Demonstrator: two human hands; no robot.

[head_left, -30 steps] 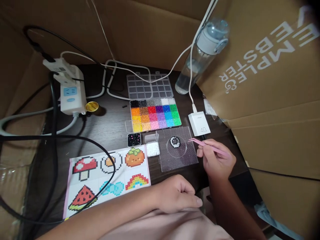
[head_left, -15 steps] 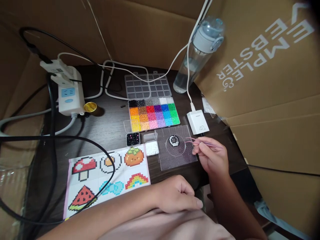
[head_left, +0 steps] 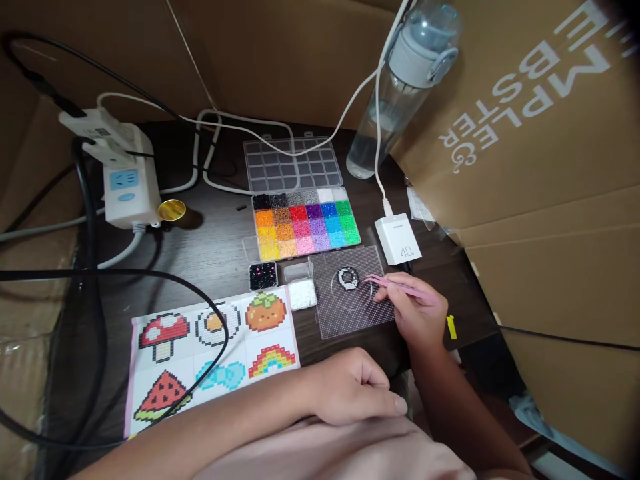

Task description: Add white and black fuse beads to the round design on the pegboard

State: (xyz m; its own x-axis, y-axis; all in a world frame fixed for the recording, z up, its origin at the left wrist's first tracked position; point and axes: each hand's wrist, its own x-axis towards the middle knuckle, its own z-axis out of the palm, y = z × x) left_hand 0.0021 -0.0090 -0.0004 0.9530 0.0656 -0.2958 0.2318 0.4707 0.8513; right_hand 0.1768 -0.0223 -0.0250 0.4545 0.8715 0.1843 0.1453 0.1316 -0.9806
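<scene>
Tweezers [head_left: 409, 290] in closed right grip [head_left: 419, 313], bead ring [head_left: 343, 281] on pegboard [head_left: 345, 325] to its left.

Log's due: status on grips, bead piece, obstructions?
Right grip holding pink tweezers, tips appear beside bead piece. Left grip curled. Bead piece on pegboard. Black cable crosses picture sheet in view.

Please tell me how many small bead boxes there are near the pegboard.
2: the black-bead box, and right of it the white-bead box, beside the pegboard.
</scene>
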